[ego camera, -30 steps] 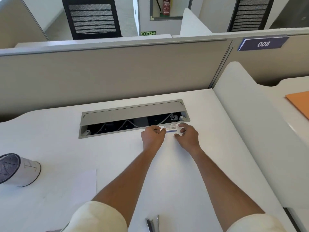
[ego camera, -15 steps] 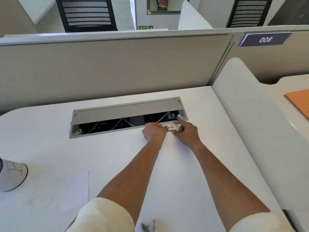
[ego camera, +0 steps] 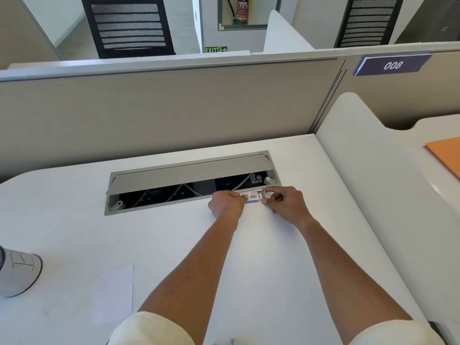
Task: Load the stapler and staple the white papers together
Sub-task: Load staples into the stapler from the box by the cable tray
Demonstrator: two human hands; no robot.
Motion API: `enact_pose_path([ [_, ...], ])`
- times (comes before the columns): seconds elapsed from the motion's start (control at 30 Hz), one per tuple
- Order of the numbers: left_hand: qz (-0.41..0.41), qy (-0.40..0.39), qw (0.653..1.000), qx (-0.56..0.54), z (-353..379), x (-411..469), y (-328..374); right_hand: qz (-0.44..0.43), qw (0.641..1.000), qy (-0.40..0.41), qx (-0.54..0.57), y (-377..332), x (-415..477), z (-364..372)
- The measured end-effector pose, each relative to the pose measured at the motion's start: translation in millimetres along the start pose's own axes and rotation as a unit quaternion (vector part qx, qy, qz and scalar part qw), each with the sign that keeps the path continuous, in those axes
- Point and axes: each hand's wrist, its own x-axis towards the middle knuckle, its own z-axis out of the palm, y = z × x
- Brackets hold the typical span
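Observation:
A small white staple box (ego camera: 254, 196) with a barcode label sits between my two hands, just in front of the open cable tray. My left hand (ego camera: 227, 204) grips its left end with curled fingers. My right hand (ego camera: 283, 201) pinches its right end between forefinger and thumb. White papers (ego camera: 114, 295) lie flat on the desk at the near left. Only a sliver of the metal stapler (ego camera: 232, 342) shows at the bottom edge.
The open grey cable tray (ego camera: 189, 170) with wires cuts across the white desk (ego camera: 286, 257). A grey cup (ego camera: 17, 275) lies on its side at the left edge. A white side divider (ego camera: 373, 190) and a beige partition (ego camera: 174, 108) bound the desk. An orange folder (ego camera: 445, 155) lies far right.
Both hands have closed in on the staple box and hold it by its ends. The camera has tilted up and right, so the cup and stapler slid towards the frame edges.

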Motion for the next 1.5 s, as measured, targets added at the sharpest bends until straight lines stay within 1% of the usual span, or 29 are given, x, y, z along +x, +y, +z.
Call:
enact_pose_path([
  [0.13, 0.004, 0.000, 1.000, 0.001, 0.2, 1.6, -1.3, -0.003, 1.000, 0.013, 0.013, -0.1, -2.0, 4.3],
  [0.27, 0.007, 0.001, 1.000, 0.005, 1.4, 2.3, -2.8, -0.082, 0.996, 0.045, -0.006, -4.4, -9.2, 15.4],
  [0.33, 0.011, 0.002, 1.000, 0.008, 1.3, 2.1, -3.0, -0.098, 0.994, 0.046, -0.022, -5.2, -11.4, 20.9],
  [0.4, 0.015, 0.001, 1.000, 0.011, 1.0, 2.7, -3.1, -0.086, 0.994, 0.058, -0.026, -5.1, -12.3, 23.1],
  [0.57, 0.024, -0.001, 1.000, 0.012, 1.0, 3.7, -4.0, -0.050, 0.990, 0.128, -0.024, -0.5, -12.6, 23.6],
  [0.77, 0.030, -0.001, 0.999, 0.027, 1.1, 5.6, -4.8, -0.007, 0.986, 0.164, -0.011, -9.3, -8.6, 31.1],
  [0.97, 0.031, -0.003, 0.999, 0.024, 1.0, 5.9, -5.2, 0.043, 0.986, 0.159, -0.021, -13.1, -1.1, 37.7],
  [1.33, 0.041, -0.006, 0.999, 0.030, -0.4, 6.5, -6.1, 0.064, 0.984, 0.149, -0.070, -19.5, 0.5, 37.0],
  [1.4, 0.041, -0.005, 0.999, 0.029, -0.3, 6.9, -6.2, 0.086, 0.985, 0.135, -0.066, -23.1, 1.9, 34.9],
  [1.5, 0.041, -0.008, 0.999, 0.025, -0.8, 6.1, -5.6, 0.133, 0.984, 0.117, -0.028, -24.9, 6.1, 28.5],
])
